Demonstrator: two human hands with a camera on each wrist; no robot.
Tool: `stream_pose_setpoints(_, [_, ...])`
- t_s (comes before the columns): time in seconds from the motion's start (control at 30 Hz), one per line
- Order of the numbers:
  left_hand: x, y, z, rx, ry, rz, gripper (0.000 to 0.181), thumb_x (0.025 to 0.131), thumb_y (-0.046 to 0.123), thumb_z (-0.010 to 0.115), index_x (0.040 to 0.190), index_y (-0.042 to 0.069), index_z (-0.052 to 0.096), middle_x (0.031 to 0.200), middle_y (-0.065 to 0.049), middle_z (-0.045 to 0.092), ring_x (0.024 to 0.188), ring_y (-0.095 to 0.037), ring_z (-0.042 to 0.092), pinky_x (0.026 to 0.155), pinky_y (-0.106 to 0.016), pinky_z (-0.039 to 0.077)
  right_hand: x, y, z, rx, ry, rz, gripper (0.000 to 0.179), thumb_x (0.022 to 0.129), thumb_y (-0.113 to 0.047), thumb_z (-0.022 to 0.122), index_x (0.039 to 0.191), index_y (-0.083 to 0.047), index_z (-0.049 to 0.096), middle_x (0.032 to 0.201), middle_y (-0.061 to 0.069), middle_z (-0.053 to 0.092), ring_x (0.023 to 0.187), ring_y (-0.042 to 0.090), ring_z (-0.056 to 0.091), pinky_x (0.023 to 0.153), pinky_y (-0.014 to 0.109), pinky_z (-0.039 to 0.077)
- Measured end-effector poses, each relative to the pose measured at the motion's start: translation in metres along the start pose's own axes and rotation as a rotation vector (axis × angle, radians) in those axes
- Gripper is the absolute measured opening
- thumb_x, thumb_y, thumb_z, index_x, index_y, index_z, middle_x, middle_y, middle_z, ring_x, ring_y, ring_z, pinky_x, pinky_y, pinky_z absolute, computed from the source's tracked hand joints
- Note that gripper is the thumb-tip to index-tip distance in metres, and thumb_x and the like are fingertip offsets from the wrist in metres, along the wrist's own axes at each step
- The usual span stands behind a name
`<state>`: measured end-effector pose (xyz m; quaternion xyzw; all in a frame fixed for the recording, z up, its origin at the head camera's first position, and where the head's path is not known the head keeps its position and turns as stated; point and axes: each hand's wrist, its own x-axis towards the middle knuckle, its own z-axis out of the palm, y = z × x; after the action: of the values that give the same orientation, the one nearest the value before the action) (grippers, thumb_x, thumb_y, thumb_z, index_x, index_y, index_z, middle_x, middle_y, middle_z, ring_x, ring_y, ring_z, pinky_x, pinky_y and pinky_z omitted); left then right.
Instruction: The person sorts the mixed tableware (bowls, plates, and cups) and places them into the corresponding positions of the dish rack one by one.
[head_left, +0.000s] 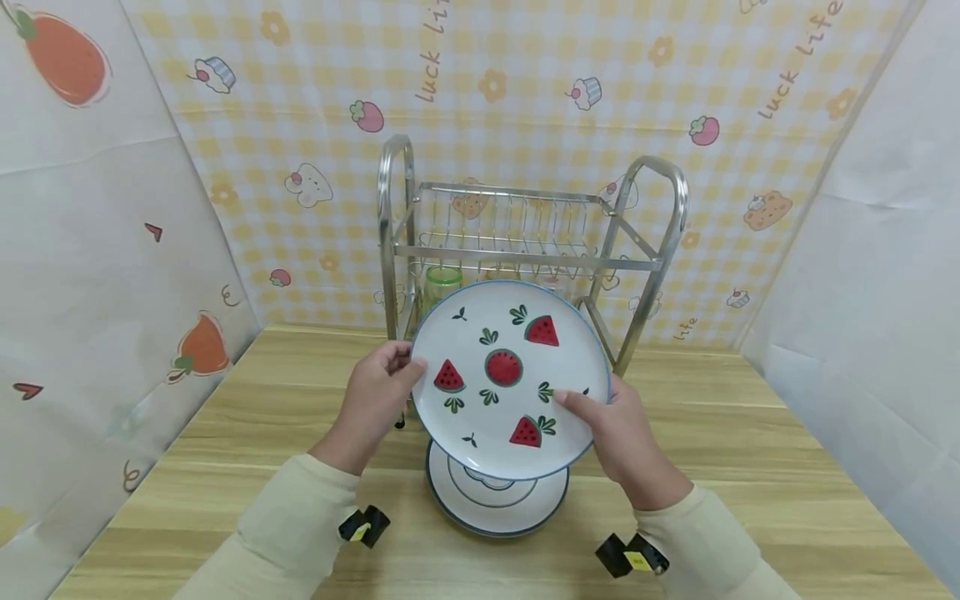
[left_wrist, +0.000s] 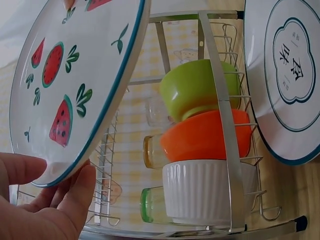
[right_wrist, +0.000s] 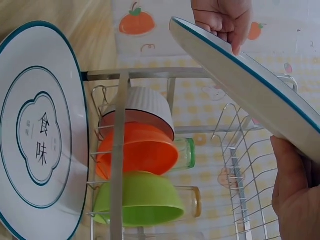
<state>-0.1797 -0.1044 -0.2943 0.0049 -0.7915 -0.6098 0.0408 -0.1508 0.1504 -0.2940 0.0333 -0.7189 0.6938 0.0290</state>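
A round white plate (head_left: pixel 465 417) with a blue rim and red watermelon pictures is held up by both hands, tilted so its face shows in the head view. My left hand (head_left: pixel 381 390) pinches its left edge, thumb on the face and fingers behind. At the right edge, my right hand (head_left: pixel 626 433) grips it with the thumb lying over the face. Below, another white plate (head_left: pixel 498 518) with a dark blue rim lies on the table; Chinese characters mark its middle in the wrist views. Behind the held plate stands a two-tier metal dish rack (head_left: pixel 525 254).
On the rack's lower tier sit a green bowl (left_wrist: pixel 192 90), an orange bowl (left_wrist: pixel 205 140) and a white ribbed bowl (left_wrist: pixel 197 192). Several glasses stand behind them, one a green-rimmed glass (head_left: pixel 442 279). The wooden table (head_left: pixel 247 467) meets patterned cloth walls.
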Motion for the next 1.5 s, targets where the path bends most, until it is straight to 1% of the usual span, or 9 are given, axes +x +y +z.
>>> stream_pose_setpoints(0.2, [0.002, 0.004, -0.003, 0.038, 0.006, 0.037, 0.031, 0.098, 0.019, 0.053, 0.124, 0.002, 0.054, 0.113, -0.014, 0.06, 0.1, -0.025, 0.059, 0.086, -0.034, 0.053, 0.0, -0.006, -0.004, -0.015, 0.029, -0.011, 0.043, 0.09, 0.0, 0.059, 0.132, 0.003, 0.048, 0.114, 0.019, 0.065, 0.086, 0.017, 0.07, 0.076, 0.041, 0.057])
stream_pose_setpoints(0.33, [0.004, 0.005, -0.009, 0.07, 0.03, 0.079, 0.03, 0.098, 0.018, 0.054, 0.122, 0.001, 0.056, 0.114, -0.015, 0.061, 0.103, -0.026, 0.059, 0.088, -0.036, 0.051, 0.001, -0.012, -0.008, -0.028, 0.054, -0.009, 0.044, 0.092, -0.002, 0.059, 0.134, 0.001, 0.047, 0.117, 0.019, 0.064, 0.088, 0.015, 0.069, 0.077, 0.04, 0.056])
stream_pose_setpoints(0.47, [0.008, 0.004, -0.016, 0.086, 0.081, 0.092, 0.031, 0.098, 0.018, 0.054, 0.123, 0.001, 0.055, 0.118, -0.016, 0.06, 0.107, -0.026, 0.056, 0.09, -0.038, 0.047, 0.001, -0.018, -0.012, -0.021, 0.077, -0.013, 0.043, 0.093, -0.004, 0.059, 0.133, 0.003, 0.047, 0.114, 0.011, 0.067, 0.088, 0.012, 0.069, 0.079, 0.036, 0.056])
stream_pose_setpoints(0.63, [0.015, 0.002, -0.023, 0.056, 0.167, 0.098, 0.03, 0.096, 0.015, 0.055, 0.122, -0.002, 0.054, 0.119, -0.017, 0.059, 0.112, -0.027, 0.055, 0.095, -0.039, 0.045, 0.001, -0.024, -0.017, -0.016, 0.093, -0.028, 0.043, 0.094, -0.005, 0.058, 0.134, 0.004, 0.046, 0.107, 0.0, 0.069, 0.089, 0.01, 0.069, 0.08, 0.034, 0.055])
stream_pose_setpoints(0.73, [0.019, -0.001, -0.025, 0.021, 0.193, 0.102, 0.034, 0.095, 0.014, 0.057, 0.124, -0.003, 0.051, 0.122, -0.018, 0.056, 0.116, -0.028, 0.053, 0.099, -0.039, 0.044, 0.002, -0.029, -0.02, -0.021, 0.101, -0.03, 0.044, 0.094, -0.006, 0.059, 0.134, 0.005, 0.046, 0.108, -0.001, 0.069, 0.09, 0.009, 0.069, 0.081, 0.033, 0.055])
stream_pose_setpoints(0.83, [0.024, -0.003, -0.027, 0.005, 0.2, 0.122, 0.041, 0.094, 0.013, 0.059, 0.129, -0.004, 0.047, 0.126, -0.019, 0.052, 0.121, -0.03, 0.049, 0.103, -0.04, 0.041, 0.002, -0.036, -0.022, -0.024, 0.103, -0.031, 0.046, 0.094, -0.007, 0.059, 0.136, 0.005, 0.044, 0.107, -0.003, 0.068, 0.09, 0.008, 0.068, 0.082, 0.032, 0.055])
stream_pose_setpoints(0.97, [0.031, -0.005, -0.03, 0.036, 0.195, 0.153, 0.053, 0.093, 0.017, 0.063, 0.136, -0.004, 0.041, 0.133, -0.019, 0.049, 0.127, -0.031, 0.044, 0.109, -0.041, 0.035, 0.003, -0.045, -0.024, -0.028, 0.087, -0.054, 0.049, 0.094, -0.007, 0.06, 0.138, 0.004, 0.041, 0.103, -0.009, 0.067, 0.091, 0.008, 0.068, 0.081, 0.031, 0.055])
stream_pose_setpoints(1.13, [0.042, -0.003, -0.03, 0.07, 0.173, 0.171, 0.059, 0.093, 0.02, 0.064, 0.141, -0.003, 0.038, 0.139, -0.019, 0.046, 0.131, -0.032, 0.041, 0.111, -0.04, 0.033, 0.005, -0.062, -0.028, -0.011, 0.053, -0.099, 0.053, 0.094, -0.007, 0.06, 0.141, -0.001, 0.037, 0.108, -0.007, 0.064, 0.094, 0.009, 0.067, 0.081, 0.03, 0.055])
stream_pose_setpoints(1.5, [0.058, 0.0, -0.026, 0.059, 0.182, 0.141, 0.06, 0.093, 0.021, 0.064, 0.142, -0.001, 0.039, 0.14, -0.017, 0.047, 0.131, -0.031, 0.041, 0.111, -0.039, 0.032, 0.017, -0.093, -0.034, 0.028, 0.071, -0.157, 0.045, 0.092, -0.01, 0.064, 0.134, -0.007, 0.046, 0.111, -0.006, 0.064, 0.096, 0.008, 0.065, 0.081, 0.025, 0.054])
